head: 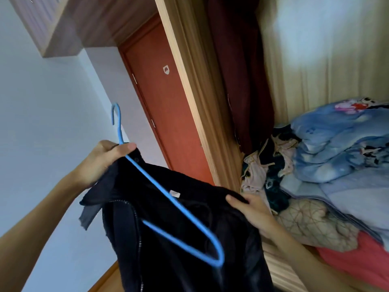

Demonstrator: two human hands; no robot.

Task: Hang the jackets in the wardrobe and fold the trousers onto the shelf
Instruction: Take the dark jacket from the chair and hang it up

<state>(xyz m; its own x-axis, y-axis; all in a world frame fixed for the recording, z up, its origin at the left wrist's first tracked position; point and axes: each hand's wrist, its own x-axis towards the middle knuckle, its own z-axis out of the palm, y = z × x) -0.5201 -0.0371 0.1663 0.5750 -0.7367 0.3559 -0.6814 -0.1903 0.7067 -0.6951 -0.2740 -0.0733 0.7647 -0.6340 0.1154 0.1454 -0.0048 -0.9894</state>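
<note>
**Wardrobe waits as dark jacket goes onto its hanger**

Pale walls fill the left of the frame, with a red-brown door (166,114) at centre and the open wardrobe (202,106) taking up the right. A maroon garment (242,85) already hangs in its upper middle. On the shelf at right, a heap of folded blue bedding (341,144) and crumpled clothes (267,171) crowds the space below.

At bottom centre, the black jacket (179,239) is held between both hands. A blue hanger (168,197) lies across it, hook pointing to the upper left. The left hand (105,161) grips hanger neck and collar together; the right hand (250,213) holds the jacket's far shoulder, thumb on top.

The hanger's lower arm looks to lie outside the fabric, so the jacket is likely not yet seated. Both shoulders should be worked over the hanger's ends before lifting, or the garment may slide off. The rail is out of view. The maroon garment and the shelf pile leave little room, so the hook probably needs guiding in beside that garment.
</note>
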